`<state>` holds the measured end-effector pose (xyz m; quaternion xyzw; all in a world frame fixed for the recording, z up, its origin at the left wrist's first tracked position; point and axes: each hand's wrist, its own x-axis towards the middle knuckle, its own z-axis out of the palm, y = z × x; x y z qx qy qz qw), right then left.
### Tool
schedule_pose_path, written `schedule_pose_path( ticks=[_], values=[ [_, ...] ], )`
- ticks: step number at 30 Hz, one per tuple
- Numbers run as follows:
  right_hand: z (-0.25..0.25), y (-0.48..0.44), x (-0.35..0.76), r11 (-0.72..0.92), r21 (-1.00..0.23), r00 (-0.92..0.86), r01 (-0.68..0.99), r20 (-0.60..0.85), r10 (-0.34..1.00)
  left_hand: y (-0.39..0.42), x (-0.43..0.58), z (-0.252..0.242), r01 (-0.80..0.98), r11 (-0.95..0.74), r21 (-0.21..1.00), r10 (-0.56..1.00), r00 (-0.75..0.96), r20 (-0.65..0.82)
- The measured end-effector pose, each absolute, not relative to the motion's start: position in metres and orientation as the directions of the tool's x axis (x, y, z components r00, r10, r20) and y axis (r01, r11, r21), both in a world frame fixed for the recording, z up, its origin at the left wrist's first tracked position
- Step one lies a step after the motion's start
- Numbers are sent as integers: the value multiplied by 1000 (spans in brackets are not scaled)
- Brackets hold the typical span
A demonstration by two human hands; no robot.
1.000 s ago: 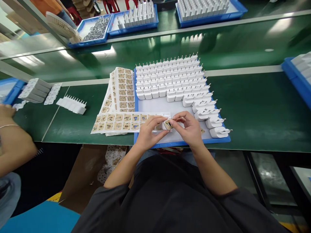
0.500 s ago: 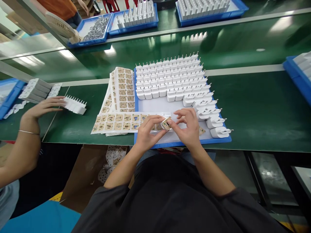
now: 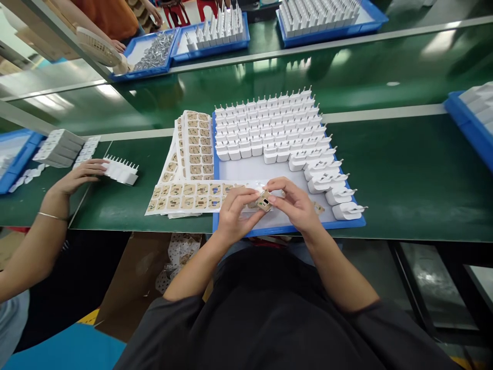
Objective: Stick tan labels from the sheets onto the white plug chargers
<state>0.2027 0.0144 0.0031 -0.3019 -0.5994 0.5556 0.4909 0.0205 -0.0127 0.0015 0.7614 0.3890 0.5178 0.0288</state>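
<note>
Between my hands, over the front of a blue-rimmed tray, is a white plug charger whose upward face carries a tan sticker with a dark port opening. My left hand grips its left side with thumb and fingers. On the right side, my right hand pinches its edge with thumb and forefinger. Rows of white plug chargers stand prongs up at the tray's back and right. A sheet of tan stickers runs under my left hand, and more sticker sheets lie behind it.
At the left, a co-worker's hand touches a row of white chargers. Beyond the green bench are a tray of metal pieces and trays of chargers. Another blue tray stands at the right.
The charger has turned so its stickered face shows more fully. My right hand has shifted slightly left, with its fingers closer round the edge. Across the bench, a person's arm reaches nearer the metal pieces.
</note>
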Motion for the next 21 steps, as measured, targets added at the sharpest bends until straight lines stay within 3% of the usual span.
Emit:
schedule_pose_path(
  ticks=[5, 9, 15, 21],
  values=[
    [2, 15, 202, 196, -958, -336, -210, 259, 906, -13, 26, 3, 642, -734, 222, 481, 261, 837],
    [0, 15, 202, 188, -952, -348, -243, 266, 899, -15, 25, 1, 661, -731, 168, 455, 289, 842],
    [0, 18, 205, 156, -955, -367, -254, 244, 898, -15, 24, -2, 634, -747, 202, 470, 288, 834],
    [6, 18, 212, 31, -970, -488, -240, 148, 860, -15, 22, 0, 596, -719, 357, 569, 210, 795]
  ],
)
